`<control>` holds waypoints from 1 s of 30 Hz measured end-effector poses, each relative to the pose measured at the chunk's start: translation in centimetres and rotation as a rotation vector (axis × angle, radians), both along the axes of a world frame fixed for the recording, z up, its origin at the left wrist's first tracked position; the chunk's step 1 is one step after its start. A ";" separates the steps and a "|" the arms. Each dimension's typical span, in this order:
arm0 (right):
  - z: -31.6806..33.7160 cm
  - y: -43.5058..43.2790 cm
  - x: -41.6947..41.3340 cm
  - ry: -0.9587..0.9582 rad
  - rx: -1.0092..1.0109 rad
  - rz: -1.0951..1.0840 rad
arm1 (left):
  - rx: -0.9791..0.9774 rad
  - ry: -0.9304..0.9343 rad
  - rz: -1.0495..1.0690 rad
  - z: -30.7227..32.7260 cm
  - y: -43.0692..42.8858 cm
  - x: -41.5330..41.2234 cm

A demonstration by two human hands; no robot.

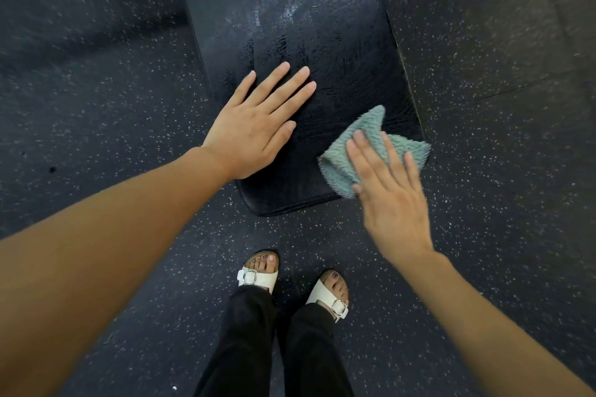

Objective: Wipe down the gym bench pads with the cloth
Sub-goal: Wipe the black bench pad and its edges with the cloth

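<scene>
A black padded gym bench pad runs away from me, its near end just in front of my feet, its surface streaked and shiny. My left hand lies flat on the pad's near left part, fingers straight and spread. A fluffy teal cloth sits crumpled on the pad's near right corner. My right hand presses on the cloth with straight fingers and covers its lower half.
Dark speckled rubber flooring surrounds the bench on all sides. My feet in white buckled sandals and black trousers stand on the floor just short of the pad's near edge.
</scene>
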State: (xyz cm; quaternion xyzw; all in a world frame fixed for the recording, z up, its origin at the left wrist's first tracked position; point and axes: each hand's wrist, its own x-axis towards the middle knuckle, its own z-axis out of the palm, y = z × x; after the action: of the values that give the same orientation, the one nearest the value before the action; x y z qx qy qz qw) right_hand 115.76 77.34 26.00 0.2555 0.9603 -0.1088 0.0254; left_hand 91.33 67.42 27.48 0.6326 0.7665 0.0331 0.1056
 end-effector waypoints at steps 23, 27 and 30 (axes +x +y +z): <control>0.9 -10.1 -6.5 0.068 -0.061 -0.165 | 0.011 -0.041 -0.118 -0.2 0.0 -1.5; 1.1 -12.4 -7.7 0.001 -0.068 -0.053 | -0.034 -0.048 -0.243 0.0 0.3 -3.4; 1.3 -12.9 -7.7 0.002 -0.067 0.027 | -0.032 -0.024 -0.259 0.1 0.3 -3.5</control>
State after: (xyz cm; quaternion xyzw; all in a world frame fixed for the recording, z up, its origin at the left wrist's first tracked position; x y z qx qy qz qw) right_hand 108.04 64.40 27.32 0.2415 0.9595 -0.1408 0.0346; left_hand 87.80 67.76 27.60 0.7241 0.6776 0.0146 0.1281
